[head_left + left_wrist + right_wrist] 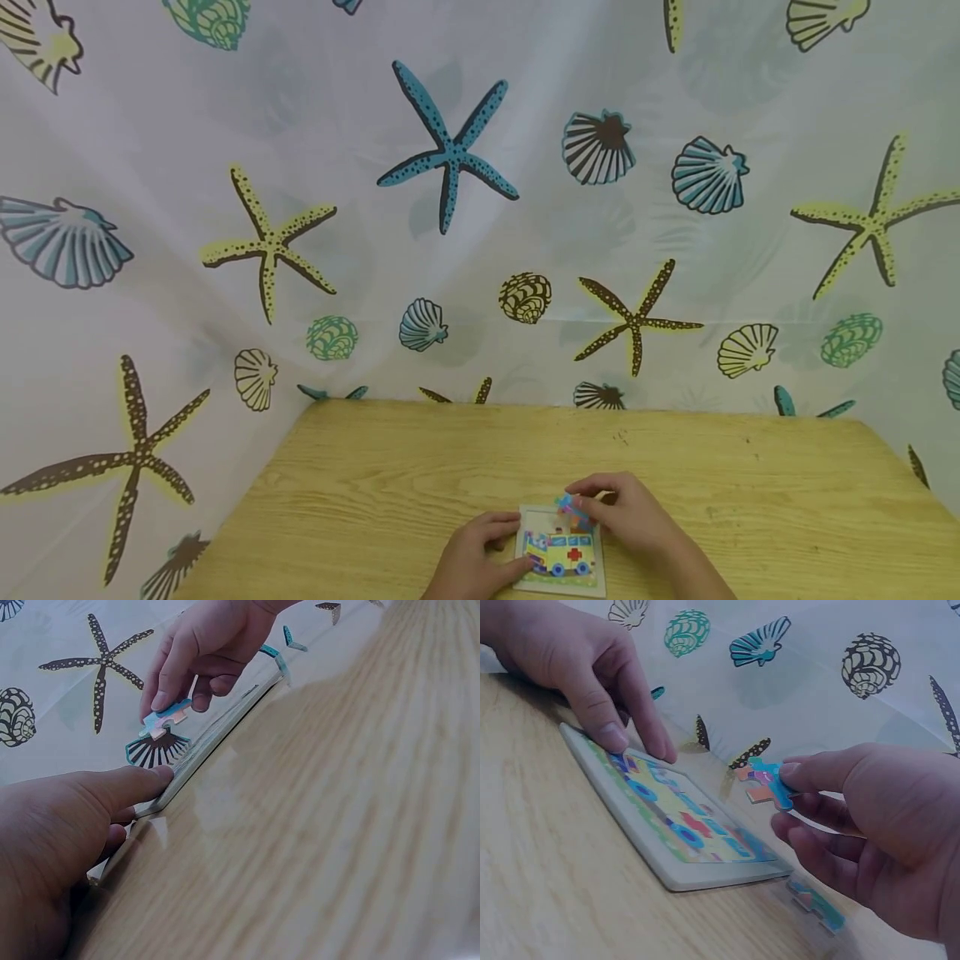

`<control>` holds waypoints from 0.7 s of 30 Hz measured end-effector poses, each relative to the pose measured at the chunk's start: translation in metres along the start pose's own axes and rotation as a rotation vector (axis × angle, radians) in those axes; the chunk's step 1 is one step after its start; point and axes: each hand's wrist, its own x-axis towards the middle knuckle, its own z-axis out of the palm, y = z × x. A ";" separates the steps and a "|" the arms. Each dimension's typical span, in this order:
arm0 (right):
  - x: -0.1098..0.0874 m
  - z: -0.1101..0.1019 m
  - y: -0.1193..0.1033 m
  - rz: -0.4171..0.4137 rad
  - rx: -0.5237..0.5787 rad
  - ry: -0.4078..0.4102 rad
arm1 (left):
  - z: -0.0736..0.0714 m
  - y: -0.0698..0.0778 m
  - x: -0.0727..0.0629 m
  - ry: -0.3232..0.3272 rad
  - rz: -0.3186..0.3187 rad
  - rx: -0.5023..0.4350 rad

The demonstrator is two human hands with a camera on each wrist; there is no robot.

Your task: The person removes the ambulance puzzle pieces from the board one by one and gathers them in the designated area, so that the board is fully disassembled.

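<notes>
A jigsaw puzzle board (602,575) with a pale frame lies flat on the table, showing a yellow ambulance with a red cross. Its upper part has a bare patch. My left hand (476,554) holds the board by its left side, thumb on top of the near corner and fingers at the edge. Between thumb and fingers, my right hand (630,512) pinches a blue, pink and orange puzzle piece (769,782), raised over the board's far right corner. Beneath that hand, in the right wrist view, another puzzle piece (817,906) shows beside the frame.
The wooden table (360,492) stretches out around the board. A white curtain (510,242) printed with starfish and shells hangs behind the table and along both sides.
</notes>
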 end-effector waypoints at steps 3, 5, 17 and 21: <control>-0.002 -0.007 0.000 0.016 0.071 -0.023 | 0.000 0.001 0.000 -0.003 -0.012 -0.006; -0.004 -0.011 0.002 0.010 0.086 -0.036 | 0.000 0.001 0.000 -0.004 -0.018 -0.009; -0.013 -0.038 0.014 0.010 0.116 -0.024 | 0.001 0.003 0.001 -0.008 -0.031 -0.006; -0.017 -0.048 0.017 0.014 0.129 -0.026 | 0.001 0.002 0.001 -0.014 -0.024 0.008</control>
